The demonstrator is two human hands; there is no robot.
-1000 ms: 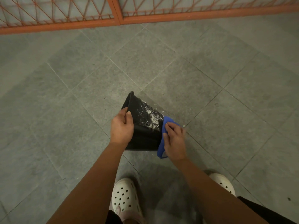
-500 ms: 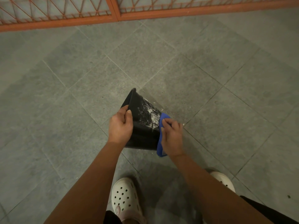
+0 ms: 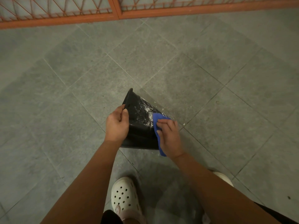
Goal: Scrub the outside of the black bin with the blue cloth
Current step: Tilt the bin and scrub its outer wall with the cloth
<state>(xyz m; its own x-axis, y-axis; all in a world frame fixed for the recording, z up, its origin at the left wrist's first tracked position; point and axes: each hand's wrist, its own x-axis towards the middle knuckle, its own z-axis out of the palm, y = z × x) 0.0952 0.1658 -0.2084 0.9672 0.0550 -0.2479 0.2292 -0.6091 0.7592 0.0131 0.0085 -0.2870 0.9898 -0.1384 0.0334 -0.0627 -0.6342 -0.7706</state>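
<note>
While left grip (image 3: 116, 125) holds it, black bin (image 3: 139, 127), perhaps soapy, under blue cloth (image 3: 155, 119).

Black bin (image 3: 139, 126) with white streaks, blue cloth (image 3: 156, 120), grey floor tiles (image 3: 80, 78), orange lattice railing (image 3: 64, 18).

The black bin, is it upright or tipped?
Tipped: the black bin is slanted, rim gripped by the left hand, the right hand holding the blue cloth against its side.
</note>
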